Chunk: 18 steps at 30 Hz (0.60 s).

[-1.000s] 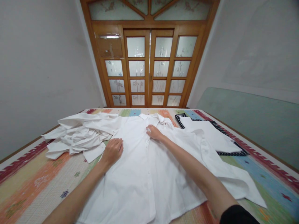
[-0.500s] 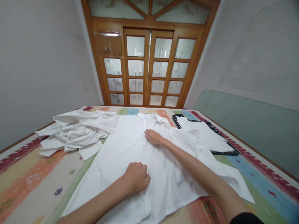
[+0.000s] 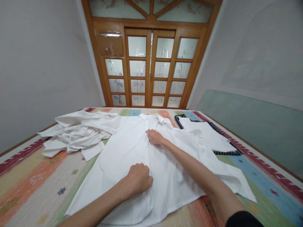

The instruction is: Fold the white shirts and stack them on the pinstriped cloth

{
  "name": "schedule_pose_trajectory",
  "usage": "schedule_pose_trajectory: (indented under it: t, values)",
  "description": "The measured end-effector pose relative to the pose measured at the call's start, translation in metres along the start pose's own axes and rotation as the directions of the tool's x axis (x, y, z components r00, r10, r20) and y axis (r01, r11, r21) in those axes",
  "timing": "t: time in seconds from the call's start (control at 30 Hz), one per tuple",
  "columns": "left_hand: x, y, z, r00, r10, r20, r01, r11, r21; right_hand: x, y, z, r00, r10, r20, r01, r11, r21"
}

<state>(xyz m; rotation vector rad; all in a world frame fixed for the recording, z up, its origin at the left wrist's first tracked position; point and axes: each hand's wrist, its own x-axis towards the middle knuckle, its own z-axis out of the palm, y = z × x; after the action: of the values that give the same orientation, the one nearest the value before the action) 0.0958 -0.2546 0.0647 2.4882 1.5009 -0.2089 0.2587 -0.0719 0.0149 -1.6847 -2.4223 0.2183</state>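
A white button-up shirt [image 3: 123, 151] lies spread out face up, its collar pointing away from me and its button strip running down the middle. My left hand [image 3: 139, 179] is closed on the front edge of the shirt, low on the strip; its fingertips are hidden beneath. Farther up, below the collar, my right hand [image 3: 155, 137] pinches the same strip between thumb and fingers. The shirt's sleeve on the right trails toward the lower right.
A crumpled heap of white clothing [image 3: 80, 134] lies at the left. At the right, a folded white garment [image 3: 205, 134] rests on black patterned cloth [image 3: 230, 153]. Underneath is a colourful striped cover [image 3: 44, 176]. Wooden glazed doors [image 3: 151, 66] stand beyond.
Both hands keep their hold on the shirt front and have hardly moved. The right forearm and the shirt's lower edge have shifted slightly; the view has moved a little.
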Motion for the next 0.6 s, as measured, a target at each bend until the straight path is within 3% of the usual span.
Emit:
schedule_pose_trajectory:
  t: [0.2, 0.4, 0.6]
  values:
    - [-0.006, -0.004, -0.001, 0.995, 0.101, -0.02, -0.1, 0.995, 0.02, -0.003, 0.003, -0.002, 1.0, -0.002, 0.006, 0.002, 1.0, 0.005]
    - [-0.009, -0.013, 0.003, 0.99, 0.105, -0.098, -0.11, 0.993, -0.05, -0.001, 0.003, 0.002, 0.999, 0.032, -0.019, -0.032, 0.999, 0.0]
    - [-0.012, -0.026, 0.019, 0.948, 0.294, -0.119, -0.299, 0.954, -0.022, 0.007, 0.01, -0.001, 0.999, 0.043, 0.001, -0.043, 0.997, 0.068]
